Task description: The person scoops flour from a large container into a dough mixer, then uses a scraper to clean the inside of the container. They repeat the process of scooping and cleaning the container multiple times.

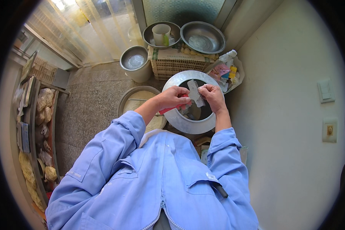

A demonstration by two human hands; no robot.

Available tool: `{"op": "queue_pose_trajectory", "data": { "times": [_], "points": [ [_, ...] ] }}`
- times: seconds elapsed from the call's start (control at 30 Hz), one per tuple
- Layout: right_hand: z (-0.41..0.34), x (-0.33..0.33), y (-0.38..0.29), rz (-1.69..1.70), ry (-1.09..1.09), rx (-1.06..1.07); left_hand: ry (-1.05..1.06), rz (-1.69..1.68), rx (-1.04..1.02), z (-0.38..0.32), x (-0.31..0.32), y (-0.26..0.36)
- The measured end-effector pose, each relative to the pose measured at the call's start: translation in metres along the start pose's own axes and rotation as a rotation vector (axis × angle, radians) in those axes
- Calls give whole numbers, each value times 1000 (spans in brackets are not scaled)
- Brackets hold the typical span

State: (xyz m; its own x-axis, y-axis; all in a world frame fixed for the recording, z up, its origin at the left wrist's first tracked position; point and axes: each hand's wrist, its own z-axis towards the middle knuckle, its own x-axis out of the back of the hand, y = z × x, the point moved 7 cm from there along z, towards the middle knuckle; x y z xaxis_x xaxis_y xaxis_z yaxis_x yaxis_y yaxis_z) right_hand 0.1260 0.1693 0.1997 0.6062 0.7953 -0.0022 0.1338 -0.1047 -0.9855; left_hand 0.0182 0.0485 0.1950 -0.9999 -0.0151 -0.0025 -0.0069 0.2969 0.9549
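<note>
My left hand grips the red handle of what looks like a scraper. Its broad grey blade, smeared with a pale residue, stands out beyond my fingers. At the blade's right edge, the thumb and fingers of my right hand are pinched together; whether they also hold a small separate piece is hidden. Both hands are above a round metal bin with a wide silver rim. Some scraps lie inside its dark opening, partly covered by the blade and my hands.
Left of the bin stands a round tub of pale material. Behind are a bucket, stacked plastic crates bearing two metal basins, and a bag of rubbish. Shelves line the left; a wall bounds the right.
</note>
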Motion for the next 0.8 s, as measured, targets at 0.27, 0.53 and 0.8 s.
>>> {"op": "queue_pose_trajectory", "data": {
  "times": [0.27, 0.53, 0.8],
  "points": [
    [12, 2, 10, -82, 91, 34, -58, 109, 17, 1, -7, -2],
    [4, 25, 23, 65, 365, 33, 81, 127, 99, 4, 7, -12],
    [5, 7, 42, -36, 159, -40, 60, 117, 31, 14, 10, -18]
  ]
}}
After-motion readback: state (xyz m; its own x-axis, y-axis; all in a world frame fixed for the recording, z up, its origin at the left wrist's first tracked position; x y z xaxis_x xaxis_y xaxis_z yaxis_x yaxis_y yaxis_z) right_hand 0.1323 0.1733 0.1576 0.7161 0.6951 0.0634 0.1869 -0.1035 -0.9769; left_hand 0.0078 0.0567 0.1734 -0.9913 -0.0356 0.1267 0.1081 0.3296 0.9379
